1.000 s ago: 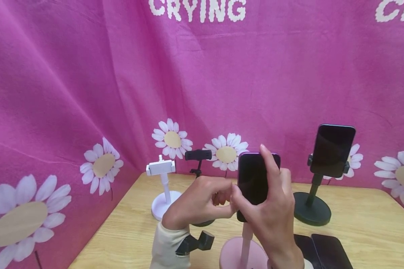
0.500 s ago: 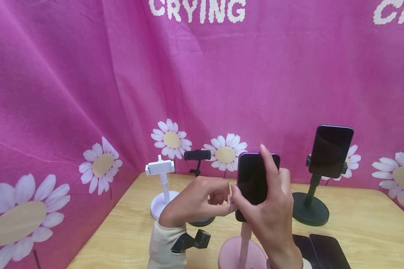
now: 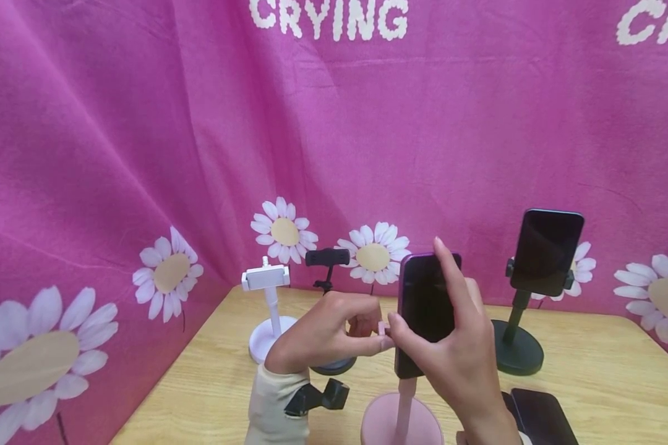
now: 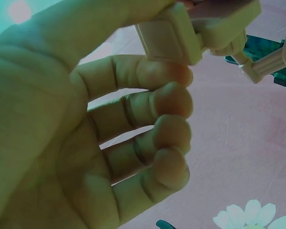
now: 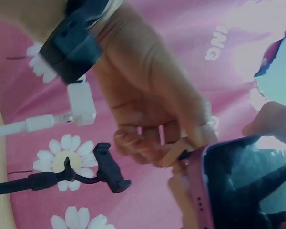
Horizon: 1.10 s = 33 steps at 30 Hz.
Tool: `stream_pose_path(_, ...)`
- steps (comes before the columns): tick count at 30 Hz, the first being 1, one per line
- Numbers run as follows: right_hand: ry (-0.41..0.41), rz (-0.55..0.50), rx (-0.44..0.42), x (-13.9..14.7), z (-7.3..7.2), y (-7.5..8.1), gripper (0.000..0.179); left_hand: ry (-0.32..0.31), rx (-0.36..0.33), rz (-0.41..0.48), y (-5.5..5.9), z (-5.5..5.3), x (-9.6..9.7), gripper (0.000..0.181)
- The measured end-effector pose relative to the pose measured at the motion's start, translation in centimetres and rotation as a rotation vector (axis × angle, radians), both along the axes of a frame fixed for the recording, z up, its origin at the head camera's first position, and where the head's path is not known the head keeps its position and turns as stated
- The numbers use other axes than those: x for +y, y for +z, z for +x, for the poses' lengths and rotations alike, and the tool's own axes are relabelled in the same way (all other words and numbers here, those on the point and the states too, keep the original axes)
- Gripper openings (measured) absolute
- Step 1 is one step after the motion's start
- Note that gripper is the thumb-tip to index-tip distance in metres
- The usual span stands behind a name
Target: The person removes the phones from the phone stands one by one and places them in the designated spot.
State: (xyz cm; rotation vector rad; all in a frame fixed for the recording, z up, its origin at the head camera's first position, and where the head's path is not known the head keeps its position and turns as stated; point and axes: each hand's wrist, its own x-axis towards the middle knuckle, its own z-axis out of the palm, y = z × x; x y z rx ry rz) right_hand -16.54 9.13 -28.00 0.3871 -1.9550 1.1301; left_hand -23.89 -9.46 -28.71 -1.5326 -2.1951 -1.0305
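My left hand (image 3: 324, 330) pinches the jaw end of a pink phone stand's clamp (image 4: 167, 40) between thumb and fingers. The stand's round pink base (image 3: 386, 420) sits on the table below. A purple-edged phone (image 3: 425, 296) with a dark screen stands upright at the clamp. My right hand (image 3: 462, 358) grips this phone, thumb at its left edge and index finger reaching up along its right side. In the right wrist view the clamp end lies against or close beside the phone's side edge (image 5: 195, 186). The phone hides the clamp's far side in the head view.
A white phone stand (image 3: 266, 278) and a black one (image 3: 327, 257) stand behind my left hand. At right, another black stand (image 3: 518, 355) bears an upright phone (image 3: 548, 250). Dark phones (image 3: 542, 417) lie on the wooden table (image 3: 607, 364) at front right. Pink cloth (image 3: 334, 136) hangs behind.
My right hand has moved slightly right and turned the phone, so its purple left edge shows more. A pink clamp tip now shows between the hands. My left hand has barely moved.
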Motion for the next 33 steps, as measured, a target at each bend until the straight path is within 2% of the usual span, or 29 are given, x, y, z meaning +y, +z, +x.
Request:
stream_pose_path(7,0.037,0.012,-0.114,0.5,1.3,0.9,0.105,0.010,0.001,-0.007,0.1,0.1,0.1,0.027)
stream_pose_path(14,-0.013,0.053,-0.178,1.0,2.3,1.6,0.103,0.035,0.042,-0.029,0.3,0.3,0.3,0.025)
stream_pose_path(23,-0.025,0.098,-0.183,1.4,2.9,1.8,0.099,0.097,0.053,-0.036,0.3,1.0,0.5,0.025)
stream_pose_path(33,-0.009,0.099,-0.159,1.6,3.1,2.0,0.099,0.155,0.054,-0.061,0.6,1.5,0.8,0.024)
